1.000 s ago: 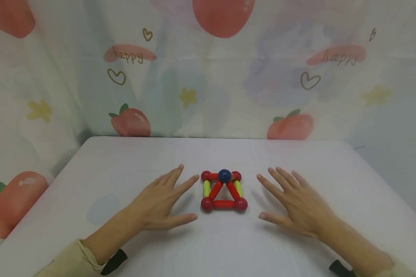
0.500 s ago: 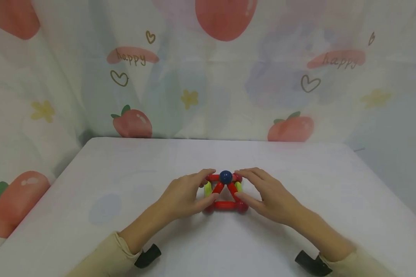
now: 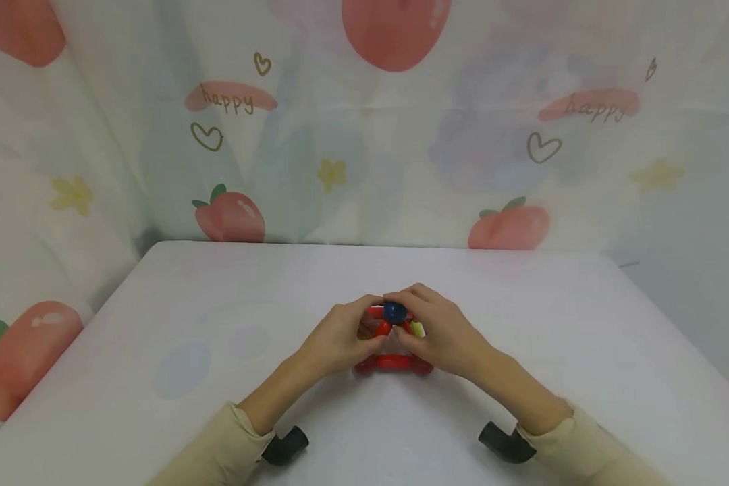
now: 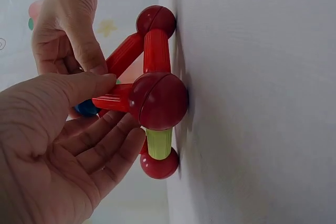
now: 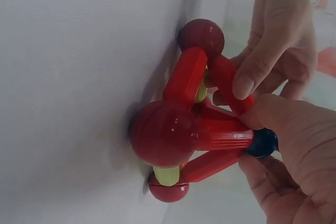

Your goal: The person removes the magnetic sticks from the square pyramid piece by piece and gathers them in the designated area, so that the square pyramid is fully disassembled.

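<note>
A ball-and-rod toy frame [image 3: 395, 362] stands on the table, with red balls at its base corners, red and lime rods, and slanting red rods meeting at a blue ball [image 3: 394, 312] on top. My left hand [image 3: 340, 341] pinches a slanting red rod [image 5: 223, 80], its thumb in front and fingers behind. With thumb and fingertips, my right hand [image 3: 455, 334] holds the top of the frame at the blue ball. In the left wrist view, a near red ball [image 4: 160, 100] touches the white surface. The hands hide parts of the frame's sides in the head view.
The frame stands on a white table [image 3: 219, 283]. A patterned cloth [image 3: 376, 155] hangs behind it and along the sides. Dark curved pieces [image 3: 285, 446] sit beneath both beige sleeves [image 3: 219, 445].
Both hands have moved inward from either side of the frame. Their spread fingers have closed in around its upper part. The frame stays in about the same place.
</note>
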Available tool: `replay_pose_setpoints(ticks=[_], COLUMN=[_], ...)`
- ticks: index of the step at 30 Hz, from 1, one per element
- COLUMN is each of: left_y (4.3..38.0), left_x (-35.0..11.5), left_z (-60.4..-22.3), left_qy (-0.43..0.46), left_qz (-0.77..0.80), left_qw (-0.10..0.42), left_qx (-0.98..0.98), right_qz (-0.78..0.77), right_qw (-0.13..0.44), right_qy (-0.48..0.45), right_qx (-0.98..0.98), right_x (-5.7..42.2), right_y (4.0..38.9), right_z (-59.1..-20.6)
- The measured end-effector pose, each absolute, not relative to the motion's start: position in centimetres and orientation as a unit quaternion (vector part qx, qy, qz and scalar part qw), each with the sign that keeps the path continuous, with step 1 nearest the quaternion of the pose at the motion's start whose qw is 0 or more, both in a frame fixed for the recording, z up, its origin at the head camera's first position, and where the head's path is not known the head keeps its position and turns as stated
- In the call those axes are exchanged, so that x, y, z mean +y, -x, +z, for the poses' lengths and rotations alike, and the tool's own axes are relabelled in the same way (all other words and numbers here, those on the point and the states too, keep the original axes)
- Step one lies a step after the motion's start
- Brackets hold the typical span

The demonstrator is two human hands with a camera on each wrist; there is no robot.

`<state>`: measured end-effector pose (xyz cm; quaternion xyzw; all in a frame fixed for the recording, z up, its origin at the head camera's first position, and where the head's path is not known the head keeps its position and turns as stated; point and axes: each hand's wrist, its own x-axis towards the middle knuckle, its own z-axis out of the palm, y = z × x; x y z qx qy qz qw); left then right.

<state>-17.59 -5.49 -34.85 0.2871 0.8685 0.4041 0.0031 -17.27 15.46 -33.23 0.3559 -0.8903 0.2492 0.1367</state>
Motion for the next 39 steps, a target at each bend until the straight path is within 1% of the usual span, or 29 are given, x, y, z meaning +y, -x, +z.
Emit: replay_pose_setpoints(ticks=[7, 12, 24, 32, 39], left_y=[17.7, 17.9, 18.0, 17.9, 17.9], left_x=[-5.6, -5.6, -5.6, -5.5, -5.5], left_z=[-34.8, -35.0, -34.9, -34.9, -35.0], left_qy=[-0.277, -0.280, -0.276, -0.274, -0.271], left_qz=[0.416, 0.415, 0.421, 0.423, 0.414], left_qw=[0.020, 0.021, 0.035, 0.034, 0.031], left_qx=[0.866, 0.865, 0.863, 0.863, 0.869], right_qz=[0.236, 0.236, 0.291, 0.365, 0.359], right_qw=[0.136, 0.139, 0.121, 0.143, 0.140], right_qy=[-0.335, -0.331, -0.314, -0.299, -0.276], right_qx=[-0.902, -0.903, -0.896, -0.870, -0.881], right_x=[14.8, 14.7, 14.8, 15.9, 17.4], right_y=[17.6, 17.6, 17.4, 17.6, 17.4], right_z=[-33.2, -33.2, -33.5, -32.9, -33.3])
